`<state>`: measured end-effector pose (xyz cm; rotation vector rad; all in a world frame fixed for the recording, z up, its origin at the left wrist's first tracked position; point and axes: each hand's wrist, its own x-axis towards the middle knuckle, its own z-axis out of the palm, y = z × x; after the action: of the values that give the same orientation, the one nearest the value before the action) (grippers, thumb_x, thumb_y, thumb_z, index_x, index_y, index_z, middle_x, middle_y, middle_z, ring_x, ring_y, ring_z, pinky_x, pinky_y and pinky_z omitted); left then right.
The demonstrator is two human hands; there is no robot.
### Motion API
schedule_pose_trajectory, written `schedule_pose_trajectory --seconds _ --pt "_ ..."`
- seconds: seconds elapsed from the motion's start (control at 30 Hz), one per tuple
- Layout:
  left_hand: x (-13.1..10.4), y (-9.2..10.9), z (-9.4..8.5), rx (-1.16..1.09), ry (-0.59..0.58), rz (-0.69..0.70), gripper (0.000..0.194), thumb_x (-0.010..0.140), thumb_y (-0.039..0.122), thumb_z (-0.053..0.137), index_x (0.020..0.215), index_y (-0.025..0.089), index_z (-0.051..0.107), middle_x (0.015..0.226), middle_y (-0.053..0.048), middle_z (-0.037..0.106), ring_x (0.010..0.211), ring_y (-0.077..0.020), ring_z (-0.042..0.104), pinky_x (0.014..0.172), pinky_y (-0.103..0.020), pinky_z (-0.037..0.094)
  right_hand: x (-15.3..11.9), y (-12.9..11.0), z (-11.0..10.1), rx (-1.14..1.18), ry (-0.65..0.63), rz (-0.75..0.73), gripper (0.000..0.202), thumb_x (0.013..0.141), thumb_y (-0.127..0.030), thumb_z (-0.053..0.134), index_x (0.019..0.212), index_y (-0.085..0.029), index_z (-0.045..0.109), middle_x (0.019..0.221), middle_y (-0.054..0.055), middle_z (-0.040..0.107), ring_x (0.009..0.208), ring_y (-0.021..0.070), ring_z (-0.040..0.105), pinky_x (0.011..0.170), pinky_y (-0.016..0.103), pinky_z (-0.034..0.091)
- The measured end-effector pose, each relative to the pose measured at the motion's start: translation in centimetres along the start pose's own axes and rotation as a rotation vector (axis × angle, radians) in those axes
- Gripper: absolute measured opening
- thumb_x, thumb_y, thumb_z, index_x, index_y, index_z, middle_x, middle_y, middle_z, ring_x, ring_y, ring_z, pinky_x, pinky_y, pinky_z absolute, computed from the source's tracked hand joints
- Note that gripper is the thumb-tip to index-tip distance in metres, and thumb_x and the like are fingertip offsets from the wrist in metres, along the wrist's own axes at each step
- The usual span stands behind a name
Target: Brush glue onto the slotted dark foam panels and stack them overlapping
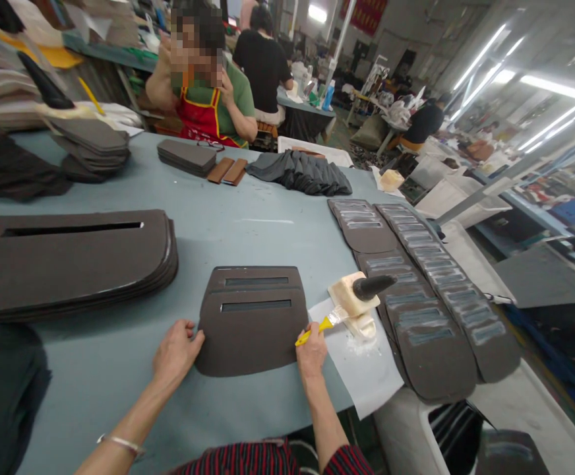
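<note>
Two dark brown slotted panels (252,340) lie overlapped in front of me, the front one covering all but the top strip of the other. At their left edge, my left hand (175,354) pinches the side between thumb and fingers. My right hand (311,359) is closed around a yellow-handled brush (326,323) and also touches the panels' right edge. The brush's pale bristles point up and right, towards a cream-coloured block (345,293) bearing a black cone (374,286). Block and brush tip are over a white sheet (361,376) with whitish smears.
A thick stack of slotted panels (70,274) stands on the left. Overlapping panels with whitish-smeared slots (436,353) run along the right edge. Gathered dark pieces (300,173) and brown strips (225,171) lie at the back. A person in a red apron (201,115) sits opposite.
</note>
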<state>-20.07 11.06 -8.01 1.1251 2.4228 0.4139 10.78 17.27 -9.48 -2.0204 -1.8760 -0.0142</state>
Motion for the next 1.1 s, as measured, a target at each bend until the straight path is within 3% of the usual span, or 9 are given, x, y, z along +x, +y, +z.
schedule_pose_trajectory --seconds 0.43,0.7,0.9,1.1 --pt "-0.3 -0.1 0.0 -0.026 0.063 -0.039 0.027 0.08 0.039 0.048 0.1 0.021 0.05 0.099 -0.007 0.063 0.091 -0.0222 0.059 0.074 -0.032 0.043 0.0 0.3 -0.2 -0.1 -0.004 -0.108 0.009 0.087 -0.022 0.048 0.091 -0.019 0.055 0.079 0.003 0.048 0.074 0.017 0.048 0.061 0.025 0.032" --pt "-0.1 -0.5 -0.1 -0.078 0.07 0.001 0.023 0.08 0.037 0.048 0.095 0.02 0.052 0.094 -0.007 0.063 0.088 -0.0208 0.061 0.077 -0.031 0.045 0.0 0.4 -0.2 -0.109 -0.001 -0.083 0.01 0.087 -0.025 0.049 0.091 -0.019 0.056 0.081 0.005 0.047 0.078 0.02 0.046 0.063 0.027 0.033" --pt "0.2 -1.0 -0.1 -0.138 0.087 0.052 0.02 0.084 0.033 0.04 0.095 0.02 0.051 0.091 -0.006 0.063 0.081 -0.0175 0.061 0.078 -0.029 0.047 0.8 0.1 -1.1 0.015 0.033 -0.167 0.012 0.091 -0.025 0.044 0.091 -0.018 0.054 0.085 0.007 0.051 0.085 0.0225 0.044 0.074 0.031 0.036" --pt "0.5 0.7 0.3 -0.099 0.113 0.178 0.021 0.082 0.033 0.044 0.096 0.019 0.053 0.1 -0.009 0.058 0.094 -0.0212 0.057 0.09 -0.033 0.044 2.9 -1.4 -0.4 0.216 0.025 -0.272 0.016 0.091 -0.016 0.037 0.092 -0.018 0.053 0.088 0.006 0.054 0.085 0.0207 0.045 0.078 0.032 0.036"
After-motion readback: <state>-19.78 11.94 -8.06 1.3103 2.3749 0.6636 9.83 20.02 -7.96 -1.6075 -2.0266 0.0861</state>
